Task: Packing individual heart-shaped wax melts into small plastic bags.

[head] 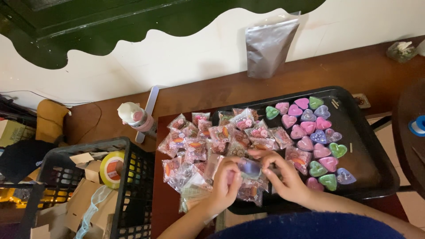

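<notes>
1. Clear plastic packet (249, 168) pinched between left hand (227, 183) and right hand (287, 177), fingers closed on its ends.
2. Packet sits above black tray (372, 146) front edge, among packet pile (212, 141).
3. Bare tray floor right of heart candles (316, 137).

landmark: black tray (376, 170). its left half + the table just left of it are buried under a heap of clear packets (208, 146), no bare spot there. rows of heart candles (316, 132) fill the tray's middle, packed close, no gap to slip thru. bare tray floor only along the right edge + far right corner. both hands (261, 179) block the tray's near edge. behind the tray: open brown wood strip, w/ a silver pouch (269, 46) standing at the wall. left of tray: bottle (135, 117), then black crate (128, 186) close by, narrow lane btwn.
</notes>
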